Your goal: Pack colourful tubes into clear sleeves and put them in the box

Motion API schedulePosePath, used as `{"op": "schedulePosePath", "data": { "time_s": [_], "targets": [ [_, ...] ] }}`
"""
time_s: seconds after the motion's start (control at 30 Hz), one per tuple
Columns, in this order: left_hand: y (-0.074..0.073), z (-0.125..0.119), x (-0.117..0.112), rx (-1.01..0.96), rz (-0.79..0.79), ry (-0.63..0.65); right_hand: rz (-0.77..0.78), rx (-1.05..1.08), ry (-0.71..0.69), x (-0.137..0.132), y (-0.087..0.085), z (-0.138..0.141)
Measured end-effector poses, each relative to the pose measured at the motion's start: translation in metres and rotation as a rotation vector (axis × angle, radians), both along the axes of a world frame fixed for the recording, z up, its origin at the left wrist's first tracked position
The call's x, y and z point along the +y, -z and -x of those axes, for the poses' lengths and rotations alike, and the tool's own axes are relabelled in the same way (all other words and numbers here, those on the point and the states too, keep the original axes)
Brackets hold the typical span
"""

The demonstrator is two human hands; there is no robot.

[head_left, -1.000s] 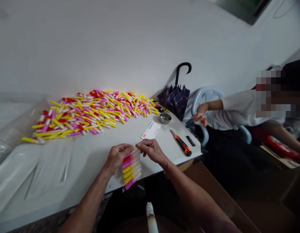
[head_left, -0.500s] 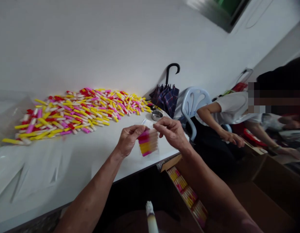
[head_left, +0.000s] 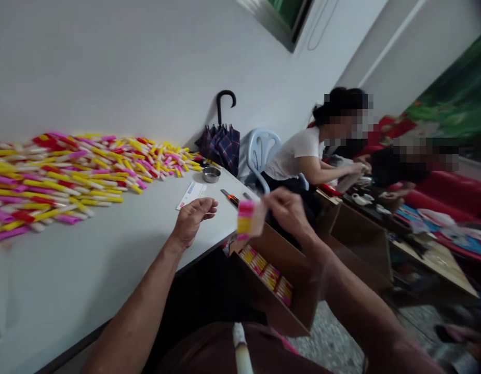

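Note:
My right hand [head_left: 290, 214], slightly blurred, pinches the edge of a clear pack of coloured tubes [head_left: 246, 221]. Pink, yellow and pale bands show through the pack, which hangs over the table edge near an open cardboard box. My left hand [head_left: 194, 221] is over the white table [head_left: 147, 228], fingers curled in and thumb against them, with nothing visible in its grip. Inside the cardboard box [head_left: 298, 259], below my right hand, several similar packs stand in a row. A large pile of loose two-tone tubes [head_left: 80, 176] covers the back of the table.
On the table are a metal bowl [head_left: 211, 174], a printed card [head_left: 191, 195] and an orange cutter knife [head_left: 228, 196]. A folded umbrella [head_left: 225, 148] leans by the wall beside a blue plastic chair [head_left: 264, 150]. A seated co-worker [head_left: 303, 156] is at right. A cigarette [head_left: 242, 350] juts up close below.
My left hand has let go of the pack. My right hand has carried it rightward, from above the table to the box side. The view has turned right, showing more of the box and room.

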State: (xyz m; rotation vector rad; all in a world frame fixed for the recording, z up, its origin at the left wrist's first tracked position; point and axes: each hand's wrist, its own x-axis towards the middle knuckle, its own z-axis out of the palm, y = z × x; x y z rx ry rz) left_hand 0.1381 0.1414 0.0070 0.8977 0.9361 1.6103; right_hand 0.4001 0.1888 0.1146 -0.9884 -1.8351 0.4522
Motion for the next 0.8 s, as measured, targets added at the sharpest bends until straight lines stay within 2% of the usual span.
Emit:
{"op": "schedulePosePath", "data": {
  "time_s": [0.1,0.17,0.23,0.4,0.47,0.53,0.67,0.73,0.8],
  "targets": [
    [0.012,-0.005,-0.003,0.0,0.036,0.015,0.083,-0.081,0.144,-0.011,0.044,-0.026],
    [0.016,-0.009,-0.004,-0.001,0.051,0.021,0.107,-0.08,0.209,-0.013,0.055,-0.042],
    [0.017,-0.014,-0.004,-0.008,0.058,0.034,0.123,-0.079,0.225,-0.013,0.049,-0.059],
    [0.017,-0.023,-0.004,-0.007,0.065,0.068,0.068,0.049,0.309,-0.02,0.009,-0.088],
    [0.019,-0.024,-0.006,-0.017,0.078,0.054,-0.023,0.096,0.359,-0.027,0.009,-0.09],
    [0.024,-0.023,-0.008,-0.034,0.094,0.035,-0.038,0.099,0.385,-0.034,0.024,-0.087],
    [0.032,-0.019,-0.013,-0.034,0.106,0.032,0.231,-0.004,0.345,-0.038,0.071,-0.087],
    [0.033,-0.018,-0.014,-0.03,0.106,0.031,0.262,-0.014,0.367,-0.032,0.083,-0.097],
    [0.032,-0.02,-0.014,-0.034,0.106,0.032,0.258,-0.012,0.383,-0.024,0.084,-0.11]
  ]
}}
